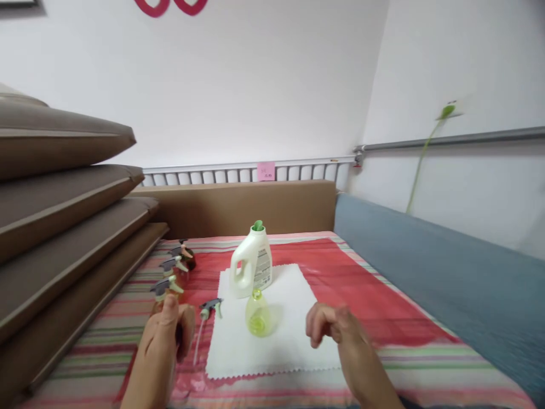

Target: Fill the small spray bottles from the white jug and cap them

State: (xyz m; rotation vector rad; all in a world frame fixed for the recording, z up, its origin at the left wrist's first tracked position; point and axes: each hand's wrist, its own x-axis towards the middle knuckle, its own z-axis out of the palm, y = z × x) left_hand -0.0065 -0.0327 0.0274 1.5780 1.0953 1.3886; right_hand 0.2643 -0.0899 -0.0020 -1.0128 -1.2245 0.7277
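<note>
My left hand hovers at the lower left with its fingers curled in and the thumb up; nothing shows in it. Beside it lies a grey and pale green spray trigger with its thin dip tube stretching toward me. To the right, my right hand hangs over the edge of a white cloth, fingers bent into a loose fist that appears to hold nothing. Between the hands, a see-through yellow-green bottle without a top stands on the cloth. Behind it is a white jug with a handle and green spout.
Several spray bottles stand in a row at the left, partly behind my left hand. Brown cushions are stacked beside them. A striped red sheet lies beneath everything. A blue-grey padded side borders the right, a brown one the back.
</note>
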